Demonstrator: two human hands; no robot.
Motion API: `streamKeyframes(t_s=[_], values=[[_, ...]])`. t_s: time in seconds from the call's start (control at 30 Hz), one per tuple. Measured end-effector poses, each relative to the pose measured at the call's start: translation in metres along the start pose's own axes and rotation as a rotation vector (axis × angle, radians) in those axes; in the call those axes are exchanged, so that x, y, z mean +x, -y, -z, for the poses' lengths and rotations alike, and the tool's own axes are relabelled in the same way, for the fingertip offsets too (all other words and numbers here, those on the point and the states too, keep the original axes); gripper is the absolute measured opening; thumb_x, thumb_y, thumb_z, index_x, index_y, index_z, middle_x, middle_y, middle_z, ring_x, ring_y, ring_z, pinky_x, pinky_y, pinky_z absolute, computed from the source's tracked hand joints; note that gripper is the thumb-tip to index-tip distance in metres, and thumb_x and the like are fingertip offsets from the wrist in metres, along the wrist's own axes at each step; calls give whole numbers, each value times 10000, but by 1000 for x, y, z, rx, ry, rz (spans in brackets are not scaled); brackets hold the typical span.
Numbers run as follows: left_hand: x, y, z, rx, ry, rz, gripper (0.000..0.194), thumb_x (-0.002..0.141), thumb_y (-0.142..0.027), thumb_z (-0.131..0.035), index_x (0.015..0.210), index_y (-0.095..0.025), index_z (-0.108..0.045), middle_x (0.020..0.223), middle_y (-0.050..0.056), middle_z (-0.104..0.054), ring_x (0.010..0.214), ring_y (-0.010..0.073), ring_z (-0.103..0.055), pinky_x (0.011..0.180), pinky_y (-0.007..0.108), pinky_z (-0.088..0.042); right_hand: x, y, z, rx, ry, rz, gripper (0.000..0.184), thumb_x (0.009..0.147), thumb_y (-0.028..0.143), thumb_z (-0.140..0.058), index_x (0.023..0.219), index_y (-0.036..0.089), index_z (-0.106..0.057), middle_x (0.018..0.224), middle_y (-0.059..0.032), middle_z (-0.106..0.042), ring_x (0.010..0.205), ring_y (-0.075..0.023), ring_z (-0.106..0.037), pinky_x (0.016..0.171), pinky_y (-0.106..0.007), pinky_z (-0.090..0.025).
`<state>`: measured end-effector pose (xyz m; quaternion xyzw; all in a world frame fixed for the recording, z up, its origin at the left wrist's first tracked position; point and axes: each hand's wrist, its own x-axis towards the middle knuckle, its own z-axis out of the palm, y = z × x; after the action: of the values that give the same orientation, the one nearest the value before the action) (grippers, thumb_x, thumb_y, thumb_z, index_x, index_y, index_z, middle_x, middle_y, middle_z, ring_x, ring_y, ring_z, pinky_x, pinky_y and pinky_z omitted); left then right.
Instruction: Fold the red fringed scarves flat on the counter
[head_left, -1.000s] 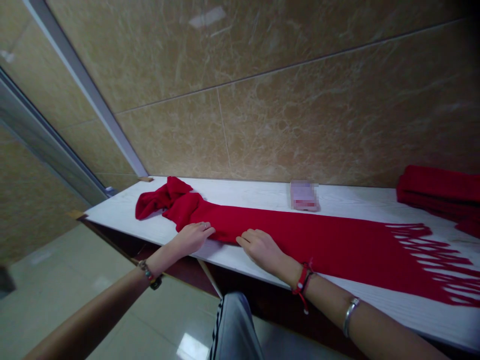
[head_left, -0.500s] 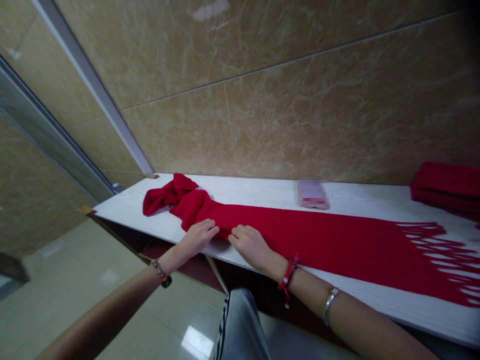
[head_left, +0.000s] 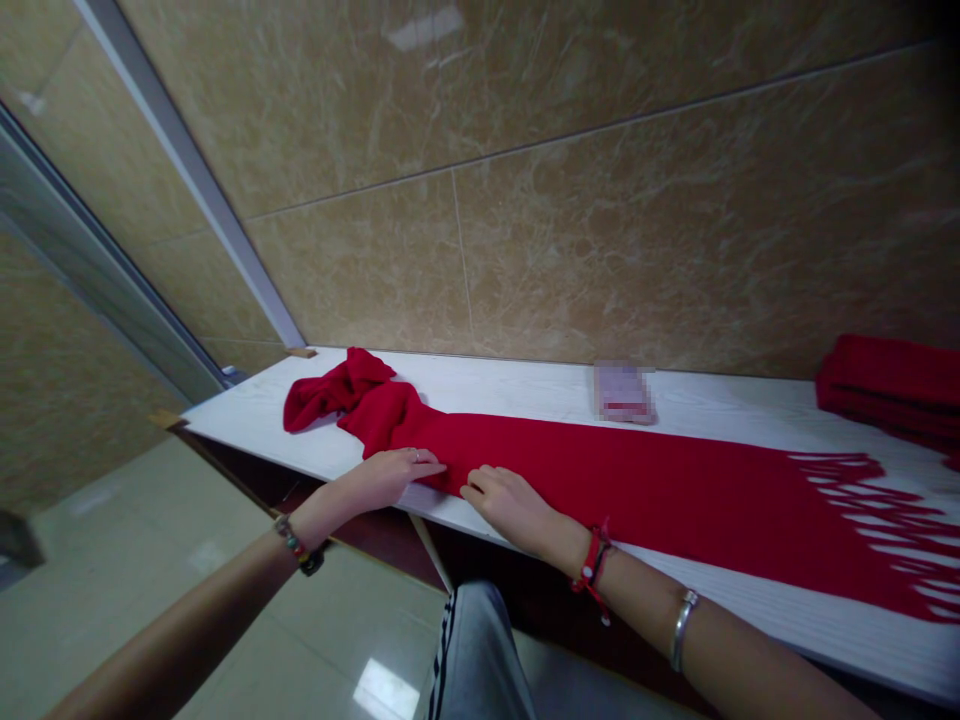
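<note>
A long red scarf lies along the white tabletop, flat in the middle and bunched up at its left end. Its fringe spreads out at the right end. My left hand rests at the scarf's near edge beside the bunched part, fingers stretched out to the right over the cloth. Just to the right, my right hand has its fingers curled on the same near edge, closed on the fabric. The undersides of the fingers and both thumbs are mostly hidden.
Behind the scarf, a blurred-out flat pack lies near the wall. A folded red stack of cloth sits at the back right. The tan tiled wall borders the table's far side; my knee is below the front edge.
My left hand has straightened its fingers, its wrist shifting slightly left. My right hand has moved a little down and right. The scarf lies nearly the same; the view has shifted slightly.
</note>
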<state>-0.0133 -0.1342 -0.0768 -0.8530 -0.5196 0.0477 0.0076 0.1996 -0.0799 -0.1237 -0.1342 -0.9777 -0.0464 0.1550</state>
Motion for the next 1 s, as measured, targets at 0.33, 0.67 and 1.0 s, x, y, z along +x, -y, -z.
streamKeyframes(t_s=[0.33, 0.67, 1.0], values=[[23, 4, -10, 174, -200, 262, 230, 781, -94, -449, 959, -165, -577, 975, 84, -577, 903, 194, -564, 819, 340, -451, 3, -22, 26, 50, -11, -287, 212, 849, 95, -426, 998, 138, -570, 972, -107, -589, 869, -186, -552, 697, -271, -440], [40, 32, 22, 107, -283, 364, 242, 718, -57, -423, 898, -147, -557, 942, 80, -578, 892, 199, -548, 808, 320, -455, -16, -58, 50, -22, 49, -511, 269, 801, 75, -432, 1002, 139, -598, 999, -110, -631, 905, -197, -590, 737, -276, -459], [23, 57, -20, 82, -163, 255, 323, 694, -79, -404, 953, -183, -565, 1040, 67, -593, 947, 193, -563, 805, 295, -457, -213, -99, 46, -331, 125, -654, 499, 669, -60, -364, 1047, 138, -624, 1044, -126, -639, 952, -204, -596, 837, -329, -474]])
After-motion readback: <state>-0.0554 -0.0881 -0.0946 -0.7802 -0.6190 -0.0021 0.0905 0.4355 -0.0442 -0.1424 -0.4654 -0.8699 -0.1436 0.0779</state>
